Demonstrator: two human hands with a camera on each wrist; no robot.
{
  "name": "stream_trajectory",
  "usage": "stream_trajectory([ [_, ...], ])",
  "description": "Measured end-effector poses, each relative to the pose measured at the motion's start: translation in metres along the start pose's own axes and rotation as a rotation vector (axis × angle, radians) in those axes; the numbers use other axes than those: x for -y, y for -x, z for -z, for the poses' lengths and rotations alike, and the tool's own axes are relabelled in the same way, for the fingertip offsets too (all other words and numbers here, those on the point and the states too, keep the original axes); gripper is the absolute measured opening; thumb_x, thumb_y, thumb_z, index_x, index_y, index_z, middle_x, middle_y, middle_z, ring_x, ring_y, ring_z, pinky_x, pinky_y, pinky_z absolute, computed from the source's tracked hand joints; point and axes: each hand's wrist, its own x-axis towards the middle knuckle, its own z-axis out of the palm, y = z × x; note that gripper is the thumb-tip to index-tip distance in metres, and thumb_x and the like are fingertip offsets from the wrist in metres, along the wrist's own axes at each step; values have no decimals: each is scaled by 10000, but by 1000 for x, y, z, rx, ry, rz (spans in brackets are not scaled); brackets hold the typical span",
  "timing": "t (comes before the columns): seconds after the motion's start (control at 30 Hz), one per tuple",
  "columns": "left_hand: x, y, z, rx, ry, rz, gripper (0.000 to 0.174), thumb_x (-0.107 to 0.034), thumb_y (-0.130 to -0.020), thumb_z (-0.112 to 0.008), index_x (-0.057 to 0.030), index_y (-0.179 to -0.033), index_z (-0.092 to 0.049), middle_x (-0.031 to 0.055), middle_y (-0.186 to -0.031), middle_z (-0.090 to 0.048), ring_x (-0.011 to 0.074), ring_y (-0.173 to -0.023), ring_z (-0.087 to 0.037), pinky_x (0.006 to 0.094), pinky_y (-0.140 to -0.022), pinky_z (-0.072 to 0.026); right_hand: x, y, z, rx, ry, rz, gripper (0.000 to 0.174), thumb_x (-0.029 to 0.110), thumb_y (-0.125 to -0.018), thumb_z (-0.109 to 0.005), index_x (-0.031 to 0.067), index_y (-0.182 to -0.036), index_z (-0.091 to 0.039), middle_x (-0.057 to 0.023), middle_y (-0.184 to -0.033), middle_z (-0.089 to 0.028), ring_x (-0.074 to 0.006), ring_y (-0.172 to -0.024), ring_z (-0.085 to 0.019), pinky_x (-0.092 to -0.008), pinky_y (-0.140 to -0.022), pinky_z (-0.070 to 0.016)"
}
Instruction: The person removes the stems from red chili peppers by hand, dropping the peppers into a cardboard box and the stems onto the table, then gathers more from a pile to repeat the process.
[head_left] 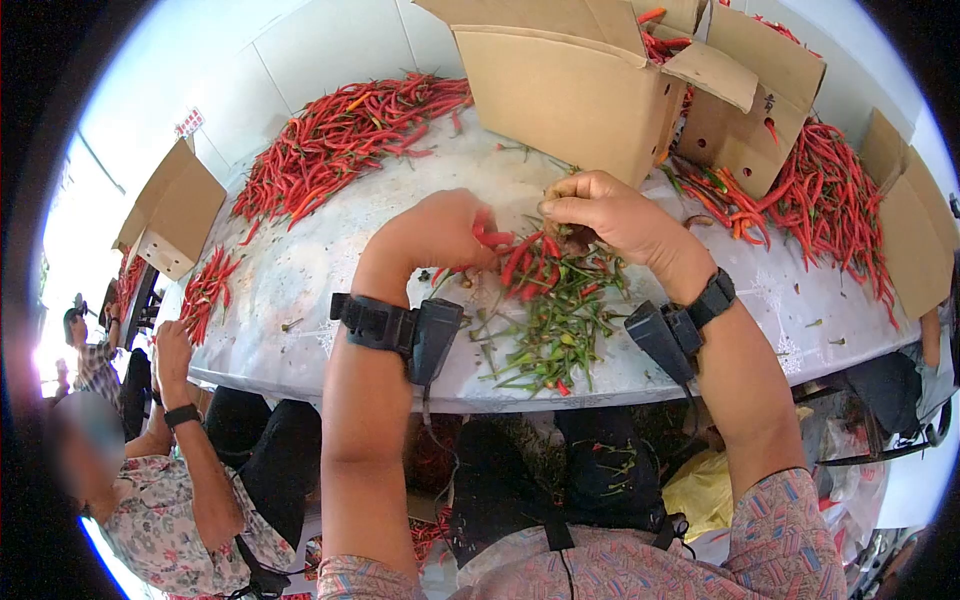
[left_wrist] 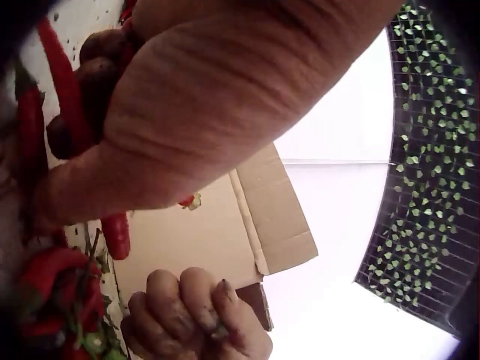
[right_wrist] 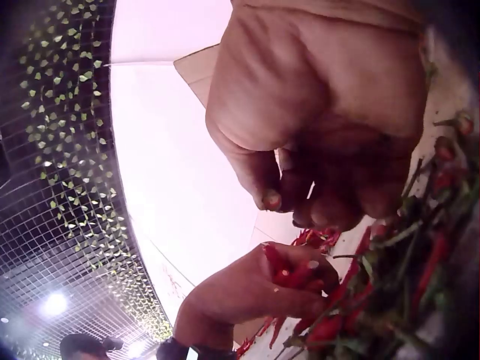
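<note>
My left hand (head_left: 440,228) is gripping several red chili peppers (right_wrist: 289,270), whose cut-looking ends poke out of its fist in the right wrist view. Across from it, my right hand (head_left: 615,215) hovers with curled fingers, its thumb tip close to the index finger. Nothing shows between those fingertips in the right wrist view. Below both hands lies a loose heap of green stems (head_left: 560,340), with some red chilies (head_left: 532,265) on its far side. In the left wrist view, a long red chili (left_wrist: 64,82) crosses beside my left fingers.
A large pile of red chilies (head_left: 340,140) lies at the back left, another (head_left: 825,200) at the right. Behind my hands stands a tall cardboard box (head_left: 560,90). To the left, another person (head_left: 190,480) sits by a smaller chili pile (head_left: 208,290). Table edge (head_left: 460,405) runs in front.
</note>
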Motion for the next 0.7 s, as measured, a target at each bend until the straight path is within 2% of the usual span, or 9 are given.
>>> stream_trajectory([
  [0.03,0,0,1,-5,-13,-11,263,-256,-608,-682,-4,-634,-613,196,-631,-586,300,-565,-555,374,-532,-427,-1,-1,0,17,67,3,207,219,-859,-547,30,-778,-576,1,-649,-522,-66,-565,-470,-226,-515,-392],
  [0.07,-1,0,1,-5,-13,-10,263,-256,-608,-682,-4,-634,-613,196,-631,-586,300,-565,-555,374,-532,-427,-2,-1,0,18,66,3,207,219,-859,-547,30,-778,-576,1,-649,-522,-66,-565,-470,-226,-515,-392],
  [0.13,-3,1,2,28,-21,73,197,-183,-614,-683,-15,-700,-628,98,-605,-597,159,-559,-544,303,-520,-421,0,0,-2,-2,59,-47,217,228,-869,-537,31,-785,-573,8,-645,-518,-69,-554,-470,-219,-517,-392],
  [0.27,8,-6,-1,-84,82,34,163,-174,-674,-658,-19,-710,-622,63,-600,-585,109,-563,-517,284,-510,-410,2,1,-5,-24,-39,-89,193,207,-865,-536,28,-811,-581,12,-644,-519,-66,-545,-468,-214,-508,-384],
  [0.37,10,-9,-3,-344,612,-102,97,-129,-737,-629,-43,-729,-586,-30,-618,-530,60,-512,-445,249,-452,-359,8,3,-6,-1,-57,-82,178,181,-863,-525,17,-863,-593,8,-646,-521,-66,-545,-469,-212,-496,-372],
  [0.5,-9,-7,0,-430,799,-41,96,-131,-763,-634,-55,-746,-577,-38,-600,-501,44,-483,-406,217,-424,-318,11,3,-8,-29,-42,-97,220,198,-840,-557,-3,-921,-599,0,-655,-531,-64,-542,-469,-206,-480,-357],
  [0.57,-13,-8,-3,-444,1024,-112,122,-127,-748,-611,-24,-813,-603,-15,-657,-554,29,-516,-405,188,-449,-290,12,3,-9,-57,0,-90,243,209,-831,-574,-10,-933,-598,-2,-657,-533,-63,-541,-468,-203,-479,-354],
  [0.7,-11,-14,-10,-443,1121,-177,120,-132,-768,-613,-31,-832,-600,-18,-657,-551,29,-517,-407,182,-448,-283,11,2,-8,-151,-38,-116,293,238,-820,-603,-22,-953,-587,-7,-674,-542,-63,-540,-467,-197,-470,-346],
])
